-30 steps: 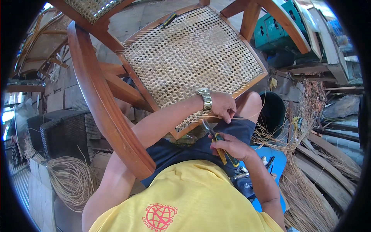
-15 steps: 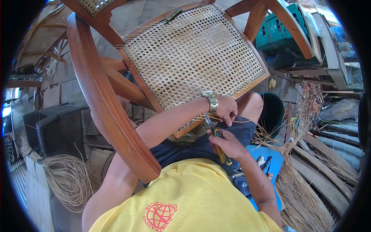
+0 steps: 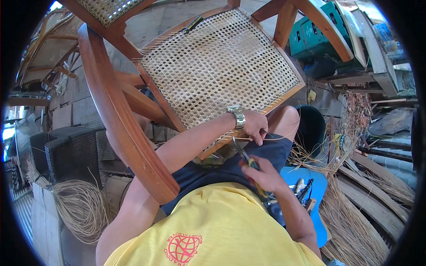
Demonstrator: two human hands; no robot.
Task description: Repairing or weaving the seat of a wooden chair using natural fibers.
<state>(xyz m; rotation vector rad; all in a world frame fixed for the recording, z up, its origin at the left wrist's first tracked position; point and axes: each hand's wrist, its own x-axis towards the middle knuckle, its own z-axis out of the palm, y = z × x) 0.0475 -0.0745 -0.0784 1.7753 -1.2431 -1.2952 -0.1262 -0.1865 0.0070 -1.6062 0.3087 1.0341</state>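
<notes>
Two grips busy: left hand [image 3: 256, 126] pinching a cane strand [image 3: 275, 139], right hand [image 3: 267, 174] wrapped round pliers [image 3: 242, 153], just eased back toward six o'clock, so probably no snipping now; cane seat [image 3: 217, 66] at twelve.

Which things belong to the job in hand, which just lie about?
In the job:
yellow-handled metal pliers in right hand
thin tan cane strand in left hand
wood-framed tan cane seat

Apparently lying about:
teal plastic crate
round dark bucket
dark woven boxy furniture
</notes>
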